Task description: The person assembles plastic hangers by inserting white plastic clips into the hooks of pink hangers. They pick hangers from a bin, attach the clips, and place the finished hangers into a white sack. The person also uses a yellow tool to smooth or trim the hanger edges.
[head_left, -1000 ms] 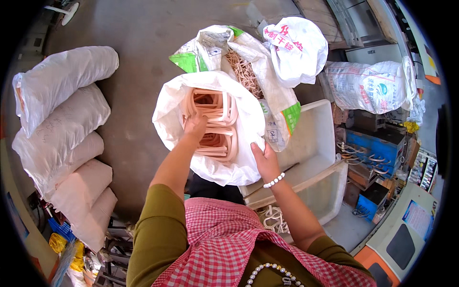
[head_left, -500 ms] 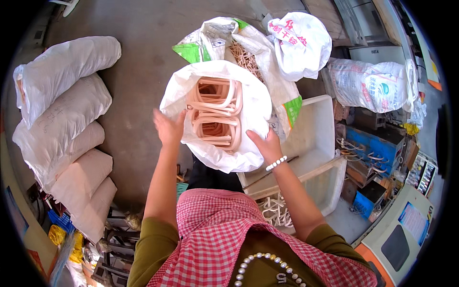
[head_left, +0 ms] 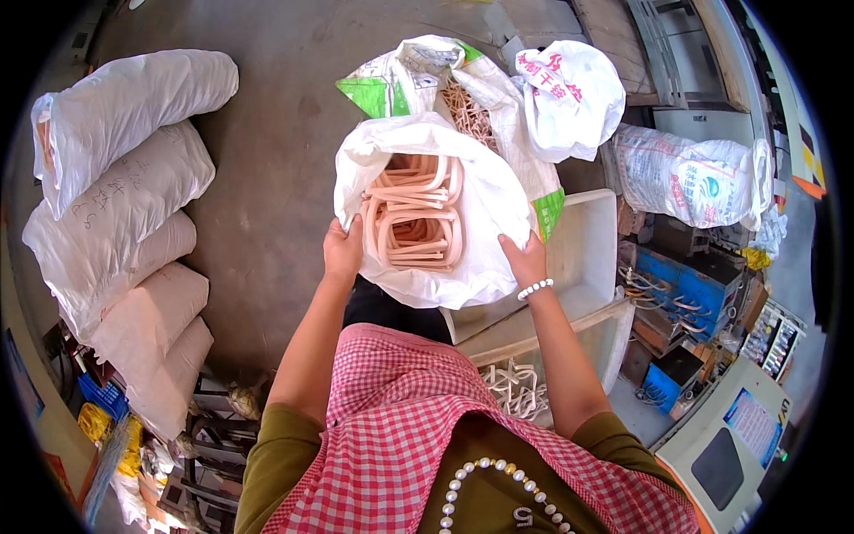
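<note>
A large white woven sack [head_left: 485, 191] stands open in front of me, holding several pale pink bent plastic frames [head_left: 414, 214] stacked inside. My left hand [head_left: 342, 252] grips the sack's near left rim. My right hand [head_left: 525, 260], with a white bead bracelet at the wrist, grips the near right rim. Both hands hold the mouth of the sack spread open.
Another open sack [head_left: 445, 84] with brown pieces stands behind, next to a tied white bag [head_left: 569, 98]. Filled white sacks [head_left: 116, 196] are stacked at left. A pale plastic crate [head_left: 587, 267] sits at right with white loops [head_left: 516, 387] below it. Blue bins [head_left: 676, 303] lie further right.
My left hand came out of the sack's inside and took hold of the left rim. The right hand stayed on the right rim, and the mouth is spread wider.
</note>
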The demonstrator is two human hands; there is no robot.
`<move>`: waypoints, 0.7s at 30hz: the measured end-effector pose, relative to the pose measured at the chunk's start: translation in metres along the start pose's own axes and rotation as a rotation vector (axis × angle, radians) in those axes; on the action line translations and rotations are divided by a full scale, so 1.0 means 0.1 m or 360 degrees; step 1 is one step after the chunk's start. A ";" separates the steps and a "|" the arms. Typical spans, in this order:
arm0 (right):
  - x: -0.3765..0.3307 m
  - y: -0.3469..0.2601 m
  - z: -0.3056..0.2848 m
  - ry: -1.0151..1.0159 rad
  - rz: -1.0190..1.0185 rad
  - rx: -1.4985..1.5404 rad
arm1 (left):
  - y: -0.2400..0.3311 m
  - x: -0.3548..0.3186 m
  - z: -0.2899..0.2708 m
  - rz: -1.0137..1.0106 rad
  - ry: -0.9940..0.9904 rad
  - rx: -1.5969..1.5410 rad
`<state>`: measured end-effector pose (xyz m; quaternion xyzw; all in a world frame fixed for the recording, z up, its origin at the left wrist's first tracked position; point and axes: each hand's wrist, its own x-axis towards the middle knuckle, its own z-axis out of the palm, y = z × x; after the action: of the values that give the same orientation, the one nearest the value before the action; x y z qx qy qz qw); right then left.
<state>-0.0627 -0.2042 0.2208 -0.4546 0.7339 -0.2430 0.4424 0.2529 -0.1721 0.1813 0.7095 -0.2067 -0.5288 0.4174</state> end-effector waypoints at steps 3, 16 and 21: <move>0.09 -0.26 0.07 0.0107 -0.0120 -0.0135 | 0.22 0.17 -0.05 0.0017 0.0032 -0.0038; 0.16 -1.12 0.45 0.0458 -0.0247 -0.1469 | 0.47 0.44 -1.38 -0.0149 -0.0796 0.0793; 0.46 -1.64 1.47 -0.0042 -0.0057 -0.1233 | 1.21 1.04 -2.97 -0.0212 -0.0154 0.0943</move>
<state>0.1302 -0.3155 0.2536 -0.6040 0.7574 0.0504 0.2430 0.5823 -0.2059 0.2465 0.7864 -0.3246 -0.5047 0.1464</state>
